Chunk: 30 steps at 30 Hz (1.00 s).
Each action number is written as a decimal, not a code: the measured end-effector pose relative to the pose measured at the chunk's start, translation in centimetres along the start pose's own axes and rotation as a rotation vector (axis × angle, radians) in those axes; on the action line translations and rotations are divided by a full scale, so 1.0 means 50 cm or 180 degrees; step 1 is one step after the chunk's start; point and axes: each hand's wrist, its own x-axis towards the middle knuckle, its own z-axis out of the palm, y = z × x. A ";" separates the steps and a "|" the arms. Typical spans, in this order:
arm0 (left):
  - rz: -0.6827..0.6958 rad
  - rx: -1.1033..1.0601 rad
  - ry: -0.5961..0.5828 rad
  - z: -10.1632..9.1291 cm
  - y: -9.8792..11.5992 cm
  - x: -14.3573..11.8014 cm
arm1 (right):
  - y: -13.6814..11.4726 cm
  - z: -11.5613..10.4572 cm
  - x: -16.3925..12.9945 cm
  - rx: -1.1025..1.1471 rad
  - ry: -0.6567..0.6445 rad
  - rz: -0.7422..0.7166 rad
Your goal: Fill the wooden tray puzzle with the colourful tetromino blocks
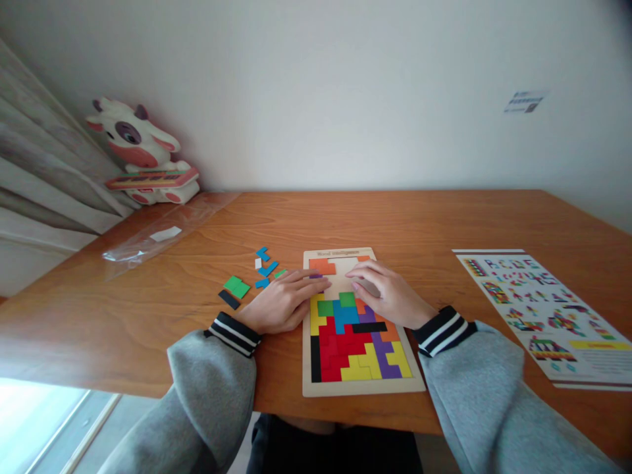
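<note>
My left hand (279, 303) lies flat, maybe pinching a small purple piece (316, 276); my right hand (382, 293) rests open beside it on the wooden puzzle board (363, 388).

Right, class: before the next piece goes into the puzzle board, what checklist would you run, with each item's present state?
1. Puzzle board flat on the table: ok.
2. Bare space open in the board's upper part: ok.
3. Loose pieces by the left hand, such as the green piece and blue pieces: ok.
4. Pattern sheet in view: ok.
5. Right hand off the board: not ok, it rests on it.
6. Piece held under the fingers: cannot tell.
</note>
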 end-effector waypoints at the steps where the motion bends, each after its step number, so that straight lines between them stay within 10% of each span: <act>1: -0.0007 -0.0012 -0.0051 0.001 -0.001 0.000 | -0.001 -0.001 0.000 -0.0001 -0.0004 -0.0003; 30: -0.0503 -0.0117 0.0290 -0.021 -0.025 -0.017 | 0.015 -0.006 -0.005 -0.0077 0.0221 0.0191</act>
